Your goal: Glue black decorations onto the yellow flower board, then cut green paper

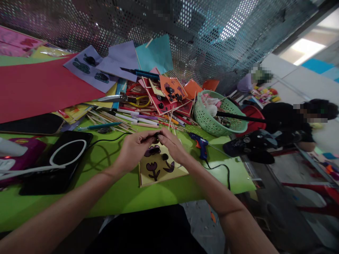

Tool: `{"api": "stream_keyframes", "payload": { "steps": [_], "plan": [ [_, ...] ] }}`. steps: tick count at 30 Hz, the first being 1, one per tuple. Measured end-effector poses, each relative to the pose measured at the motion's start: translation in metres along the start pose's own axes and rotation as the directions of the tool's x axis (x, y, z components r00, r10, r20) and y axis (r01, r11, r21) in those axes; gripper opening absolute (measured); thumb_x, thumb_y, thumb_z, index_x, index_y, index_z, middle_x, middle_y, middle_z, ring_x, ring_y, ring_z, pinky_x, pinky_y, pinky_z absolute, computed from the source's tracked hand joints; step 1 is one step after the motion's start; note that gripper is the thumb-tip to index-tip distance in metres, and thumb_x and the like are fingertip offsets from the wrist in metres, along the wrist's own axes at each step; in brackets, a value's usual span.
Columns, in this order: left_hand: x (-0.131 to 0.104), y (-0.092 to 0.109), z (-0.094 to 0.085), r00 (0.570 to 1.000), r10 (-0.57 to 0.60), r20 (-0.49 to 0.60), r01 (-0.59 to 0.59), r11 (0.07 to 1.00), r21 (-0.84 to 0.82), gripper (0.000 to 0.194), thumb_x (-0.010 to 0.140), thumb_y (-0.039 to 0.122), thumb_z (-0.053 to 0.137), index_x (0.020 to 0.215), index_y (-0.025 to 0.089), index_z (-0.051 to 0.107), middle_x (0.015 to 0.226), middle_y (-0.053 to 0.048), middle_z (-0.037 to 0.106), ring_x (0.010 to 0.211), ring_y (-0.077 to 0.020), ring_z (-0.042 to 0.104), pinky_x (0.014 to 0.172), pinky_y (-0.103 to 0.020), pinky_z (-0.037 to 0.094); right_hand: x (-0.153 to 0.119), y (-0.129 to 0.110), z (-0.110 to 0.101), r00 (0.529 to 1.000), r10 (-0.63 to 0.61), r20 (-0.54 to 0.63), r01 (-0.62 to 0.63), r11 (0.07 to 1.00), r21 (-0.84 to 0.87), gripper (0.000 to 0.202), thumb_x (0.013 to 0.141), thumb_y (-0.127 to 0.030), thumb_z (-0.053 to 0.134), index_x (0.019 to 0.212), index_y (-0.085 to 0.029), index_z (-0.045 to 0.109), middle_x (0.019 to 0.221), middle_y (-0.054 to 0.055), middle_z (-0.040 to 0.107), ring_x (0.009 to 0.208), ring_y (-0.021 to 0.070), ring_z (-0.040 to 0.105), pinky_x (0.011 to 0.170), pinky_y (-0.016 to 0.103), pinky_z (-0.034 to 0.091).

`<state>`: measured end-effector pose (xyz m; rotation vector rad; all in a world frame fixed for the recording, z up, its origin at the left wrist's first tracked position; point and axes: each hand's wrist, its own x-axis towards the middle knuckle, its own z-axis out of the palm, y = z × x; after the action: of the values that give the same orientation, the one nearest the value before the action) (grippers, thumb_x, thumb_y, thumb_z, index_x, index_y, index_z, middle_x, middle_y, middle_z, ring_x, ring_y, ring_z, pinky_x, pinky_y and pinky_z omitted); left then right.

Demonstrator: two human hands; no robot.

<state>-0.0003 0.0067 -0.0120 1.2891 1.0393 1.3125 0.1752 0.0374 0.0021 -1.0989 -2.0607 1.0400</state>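
Note:
My left hand (132, 147) and my right hand (172, 144) meet over a square yellow card (169, 179) on the green table. Their fingertips are pinched together around a small dark piece (157, 134), mostly hidden by the fingers. Dark purple flower shapes mark the card, among them a tulip-like flower (153, 170) near its lower left. A round dark bead-like piece (165, 157) lies on the card by another flower. To the right of my right hand rests a blue and orange hot glue gun (201, 144) with a black cord.
Thin wooden sticks (111, 120), markers (144, 122) and scissors (113, 98) crowd the area beyond my hands. A green basket (212, 121) stands at the right, near a dark bottle (249, 141). A black device (57, 165) lies left. Another person (283, 116) sits at far right.

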Motion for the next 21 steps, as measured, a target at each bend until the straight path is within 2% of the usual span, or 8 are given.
{"api": "stream_keyframes", "payload": {
  "steps": [5,10,14,21],
  "plan": [
    [0.0029,-0.0039,-0.0001,1.000,-0.016,0.012,0.016,0.998,-0.053,0.030,0.083,0.039,0.074,0.105,0.021,0.081,0.101,-0.004,0.081,0.090,-0.0207,0.076,0.092,-0.036,0.061,-0.0002,0.0007,-0.0012,1.000,0.004,0.013,-0.004,1.000,0.013,0.030,0.102,-0.049,0.043,0.087,-0.024,0.047,0.084,0.000,0.053,0.080,0.0187,0.049,0.072,0.032,0.038],
    [0.0061,0.0003,-0.0009,0.996,-0.068,0.056,0.075,0.986,-0.148,0.036,0.076,0.044,0.081,0.102,0.019,0.082,0.099,-0.006,0.081,0.088,-0.0214,0.076,0.094,-0.039,0.061,0.0006,-0.0013,-0.0020,0.999,0.026,0.033,-0.029,0.994,0.108,0.032,0.101,-0.053,0.044,0.089,-0.023,0.048,0.085,0.000,0.053,0.080,0.0181,0.049,0.072,0.032,0.040],
    [0.0063,0.0005,-0.0020,0.995,-0.077,0.061,0.085,0.986,-0.143,0.036,0.076,0.045,0.081,0.102,0.020,0.082,0.100,-0.006,0.081,0.088,-0.0207,0.076,0.097,-0.040,0.060,0.0019,-0.0039,-0.0015,0.998,0.046,0.030,-0.051,0.987,0.154,0.034,0.100,-0.055,0.046,0.088,-0.023,0.048,0.084,0.000,0.052,0.080,0.0176,0.049,0.073,0.032,0.041],
    [0.0051,-0.0032,-0.0018,0.997,-0.060,0.048,0.065,0.991,-0.113,0.036,0.078,0.043,0.079,0.104,0.018,0.081,0.099,-0.006,0.081,0.088,-0.0215,0.076,0.094,-0.039,0.061,0.0018,-0.0028,-0.0014,0.998,0.043,0.047,-0.050,0.985,0.166,0.029,0.100,-0.050,0.046,0.090,-0.022,0.050,0.085,0.000,0.050,0.081,0.0174,0.047,0.074,0.032,0.039]
  ]
}}
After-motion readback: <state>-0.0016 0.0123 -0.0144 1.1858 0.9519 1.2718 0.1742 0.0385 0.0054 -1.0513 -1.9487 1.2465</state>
